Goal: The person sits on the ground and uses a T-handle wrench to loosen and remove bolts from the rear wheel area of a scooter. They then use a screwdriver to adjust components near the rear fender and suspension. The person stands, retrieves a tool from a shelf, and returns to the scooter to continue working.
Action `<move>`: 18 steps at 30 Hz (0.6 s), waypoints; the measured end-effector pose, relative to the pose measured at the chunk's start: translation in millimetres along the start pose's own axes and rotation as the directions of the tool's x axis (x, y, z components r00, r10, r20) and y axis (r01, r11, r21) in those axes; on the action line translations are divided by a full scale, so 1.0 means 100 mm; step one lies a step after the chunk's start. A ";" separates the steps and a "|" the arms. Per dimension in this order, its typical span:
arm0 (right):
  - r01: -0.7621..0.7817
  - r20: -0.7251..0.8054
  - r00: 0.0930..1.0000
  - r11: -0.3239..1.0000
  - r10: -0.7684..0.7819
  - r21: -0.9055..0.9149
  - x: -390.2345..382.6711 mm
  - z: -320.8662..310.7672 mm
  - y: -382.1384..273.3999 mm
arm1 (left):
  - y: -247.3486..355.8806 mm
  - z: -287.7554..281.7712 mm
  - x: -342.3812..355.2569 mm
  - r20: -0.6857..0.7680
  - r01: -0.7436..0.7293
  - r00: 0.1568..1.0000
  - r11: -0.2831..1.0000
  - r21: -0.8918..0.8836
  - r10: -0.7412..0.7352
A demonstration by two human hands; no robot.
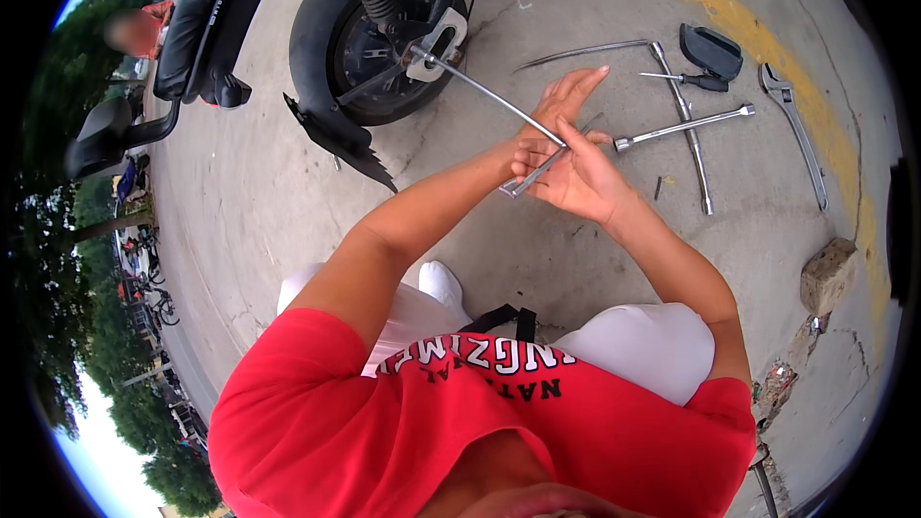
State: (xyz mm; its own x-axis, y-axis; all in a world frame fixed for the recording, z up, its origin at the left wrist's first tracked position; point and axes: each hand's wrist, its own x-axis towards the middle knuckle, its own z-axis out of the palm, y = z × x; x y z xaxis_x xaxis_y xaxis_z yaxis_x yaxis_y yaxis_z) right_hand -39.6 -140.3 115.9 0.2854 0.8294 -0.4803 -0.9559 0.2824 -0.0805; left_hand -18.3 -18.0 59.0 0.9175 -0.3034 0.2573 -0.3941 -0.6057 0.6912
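Observation:
A long chrome T-handle socket wrench [489, 96] slants down from the hub area of a black scooter wheel [350, 48]; its far end meets the grey metal bracket [444, 43] beside the wheel. My right hand [590, 182] has its fingers curled about the wrench's crossbar, thumb up near the joint with the shaft. Just beyond it, my left hand [554, 107] is open, fingers stretched toward the upper right, beside the shaft's near end. The hands overlap, so whether the left palm touches the crossbar is hidden.
On the concrete at right lie crossed chrome wrenches [683, 110], a black-handled screwdriver [705, 82], a black plastic piece [710, 50] and an adjustable wrench [801, 139]. A stone block [827, 276] sits farther right. The scooter's black seat [216, 24] and mirror [101, 137] are at left.

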 end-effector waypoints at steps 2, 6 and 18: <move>0.097 -0.040 0.995 0.973 -0.091 0.211 0.26 -0.10 0.09 | -0.07 -0.26 -0.15 0.330 0.084 0.939 0.995 0.061 -0.100; -0.125 0.401 0.916 0.937 -0.017 0.325 0.49 -0.51 -0.03 | -0.11 -0.80 -0.55 0.847 0.270 0.411 0.932 0.242 -0.338; 0.223 0.655 0.755 -0.929 -0.027 -0.296 0.24 -0.25 -0.35 | 2.48 -2.61 0.05 -0.087 -0.135 0.847 0.055 -0.989 0.524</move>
State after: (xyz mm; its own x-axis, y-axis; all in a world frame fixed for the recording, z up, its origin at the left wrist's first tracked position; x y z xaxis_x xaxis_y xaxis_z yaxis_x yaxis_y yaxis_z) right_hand -1.0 -142.4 85.6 0.2867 0.9345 0.2111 0.9310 -0.2198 -0.2912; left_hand -97.5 22.1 407.7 0.5752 -0.5109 0.6388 -0.0927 0.7352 0.6715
